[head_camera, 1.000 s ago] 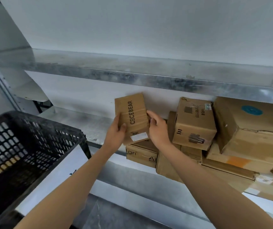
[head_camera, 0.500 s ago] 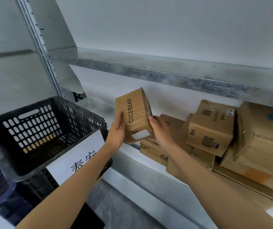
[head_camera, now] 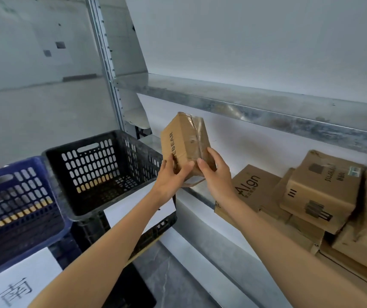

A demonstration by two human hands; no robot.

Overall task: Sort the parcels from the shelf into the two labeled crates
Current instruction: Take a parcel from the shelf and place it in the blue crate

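**Parcel (head_camera: pixel 184 147) lifted clear and turned, crates next**

The parcel is held up in the air between the shelf (head_camera: pixel 200 195) and the black crate (head_camera: pixel 89 165), its lower end gripped by both hands: the left hand (head_camera: pixel 171 174) on the printed face, the right hand (head_camera: pixel 215 174) wrapped round the taped side. A second ago it was square to the person, printed face and a white sticker showing, in front of the stack (head_camera: pixel 320 190) still on the shelf. Since then it has been turned so the taped side shows, and has come left towards the crates. The blue crate (head_camera: pixel 11 196), with its paper sign (head_camera: pixel 11 283), is now in view too. My guess is that the sticker has been read and the drop comes next. Which crate, I cannot tell.
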